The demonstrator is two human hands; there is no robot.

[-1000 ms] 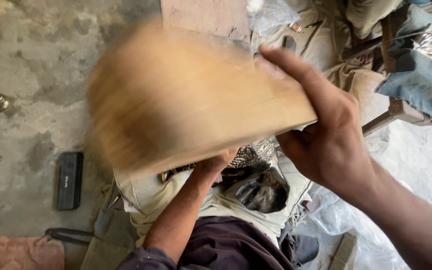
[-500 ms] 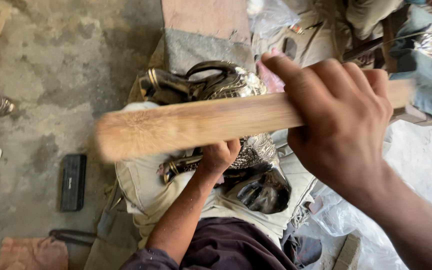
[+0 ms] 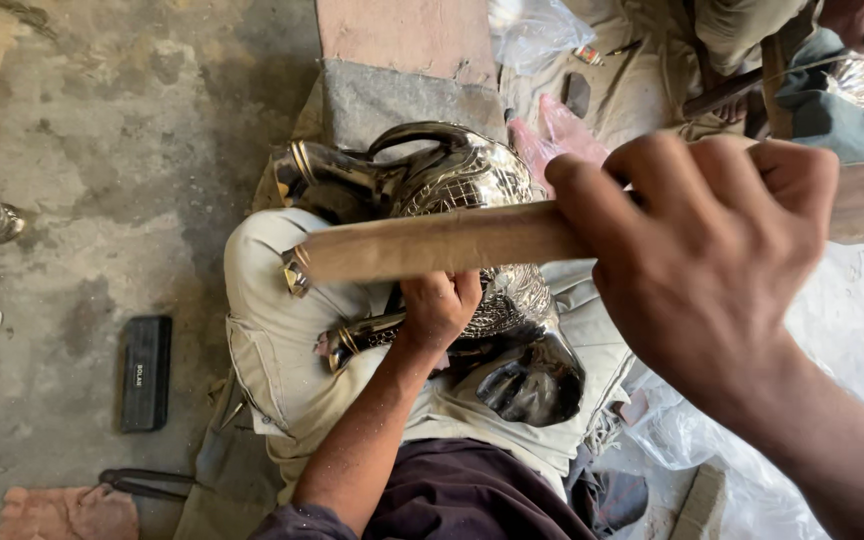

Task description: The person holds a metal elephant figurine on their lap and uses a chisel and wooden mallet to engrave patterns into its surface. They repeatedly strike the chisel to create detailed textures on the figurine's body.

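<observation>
Brass engraved ewer [image 3: 472, 180] lies across my lap, much of its body already patterned. My left hand [image 3: 439, 305] grips a chisel against it; my right hand [image 3: 712, 260] clenches a wooden mallet [image 3: 432, 245] just above.

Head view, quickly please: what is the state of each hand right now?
Left hand: closed, holding the engraved metal jug on the lap.
Right hand: closed grip around the wooden stick, raised above the jug.
</observation>
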